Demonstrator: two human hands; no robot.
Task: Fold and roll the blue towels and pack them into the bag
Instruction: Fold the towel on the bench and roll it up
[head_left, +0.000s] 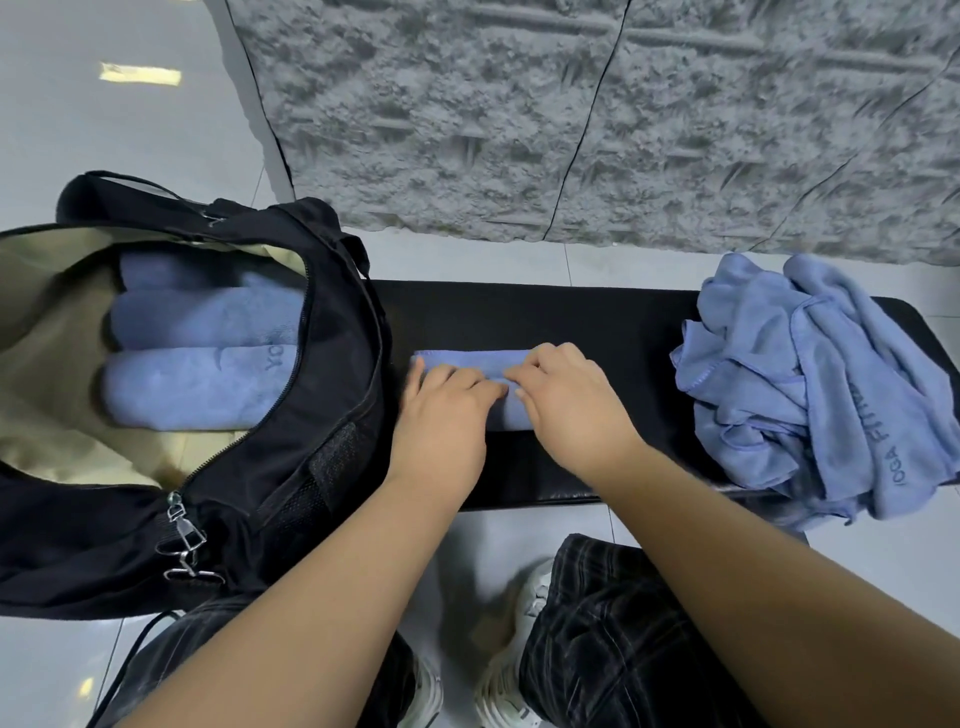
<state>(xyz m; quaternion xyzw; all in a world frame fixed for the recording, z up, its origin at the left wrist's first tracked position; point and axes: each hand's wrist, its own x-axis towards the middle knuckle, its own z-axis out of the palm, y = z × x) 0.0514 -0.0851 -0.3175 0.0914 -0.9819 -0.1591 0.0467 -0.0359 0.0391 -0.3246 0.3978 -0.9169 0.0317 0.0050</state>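
A blue towel (470, 361), partly rolled, lies on the black bench (571, 317) in the middle. My left hand (447, 410) and my right hand (566, 400) sit side by side on it, fingers curled over the roll. The black bag (322, 395) with a beige lining stands open at the left of the bench. Three rolled blue towels (197, 384) lie stacked inside it. A heap of loose blue towels (810, 384) rests on the bench's right end, partly hanging over the front edge.
A rough grey wall panel (623, 119) rises behind the bench. Pale floor tiles (130, 145) surround it. My legs in dark checked trousers (613, 639) and white shoes (509, 691) stand just in front of the bench.
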